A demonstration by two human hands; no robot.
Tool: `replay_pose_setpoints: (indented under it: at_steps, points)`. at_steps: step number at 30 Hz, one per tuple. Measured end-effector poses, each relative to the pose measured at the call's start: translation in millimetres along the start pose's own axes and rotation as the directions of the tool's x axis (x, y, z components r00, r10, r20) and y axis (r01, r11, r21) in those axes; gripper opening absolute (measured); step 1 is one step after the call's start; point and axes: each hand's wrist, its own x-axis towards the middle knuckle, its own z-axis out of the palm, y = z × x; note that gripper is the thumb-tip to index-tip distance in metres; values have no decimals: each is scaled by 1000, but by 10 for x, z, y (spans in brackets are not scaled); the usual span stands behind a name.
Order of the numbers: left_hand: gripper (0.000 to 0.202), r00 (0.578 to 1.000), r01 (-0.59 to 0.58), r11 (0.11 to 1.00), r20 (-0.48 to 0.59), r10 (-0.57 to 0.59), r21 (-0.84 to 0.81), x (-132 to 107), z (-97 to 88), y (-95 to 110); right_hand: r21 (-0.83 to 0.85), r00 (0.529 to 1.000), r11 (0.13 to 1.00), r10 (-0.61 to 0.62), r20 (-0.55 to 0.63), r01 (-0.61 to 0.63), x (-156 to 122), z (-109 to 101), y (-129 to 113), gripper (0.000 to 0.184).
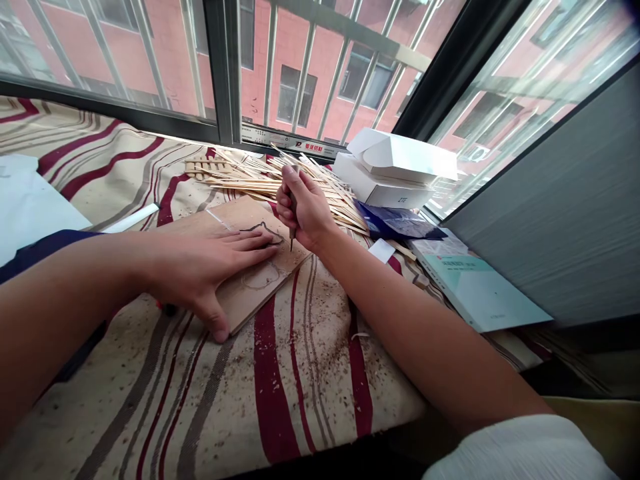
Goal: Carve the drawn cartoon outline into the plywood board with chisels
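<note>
In the head view, my left hand (200, 270) presses flat on the board (240, 301), thumb spread from the fingers. My right hand (310, 210) is wrapped round the tool (292, 235), tip down at the board's right part. Sticks (237, 177) lie beyond the board, the book (483, 283) to its right.

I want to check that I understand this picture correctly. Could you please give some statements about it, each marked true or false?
1. The right hand holds a tool. True.
2. The left hand is raised off the board. False: it rests on the board.
3. The sticks lie beside the white box. True.
4. The white box stands on the book. False: it stands by the window.
5. The cloth is striped. True.
</note>
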Motion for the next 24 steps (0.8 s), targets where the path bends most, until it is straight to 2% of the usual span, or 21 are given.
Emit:
replay_pose_setpoints:
  at_steps: [5,8,17,19,23,24]
  points:
    - [149,1000,13,1000,11,-13,1,38,19,57,-32,997,998,60,40,-59,21,-79,-78,56]
    - [150,1000,1,1000,-31,-1,-20,40,53,58,-45,992,993,111,54,-108,43,-104,-100,60]
    - [151,998,28,999,-51,-27,25,21,121,88,-85,988,988,136,73,-130,63,6,-48,59]
    - [151,999,35,999,-42,-34,31,29,114,96,-75,984,983,173,41,-170,113,-3,-7,58]
    - [155,999,42,999,-16,-41,24,54,98,106,-29,969,978,198,-149,-205,177,-43,54,55]
    - [156,999,48,999,-15,-47,22,58,101,103,-31,969,981,186,-161,-193,170,-46,52,55]
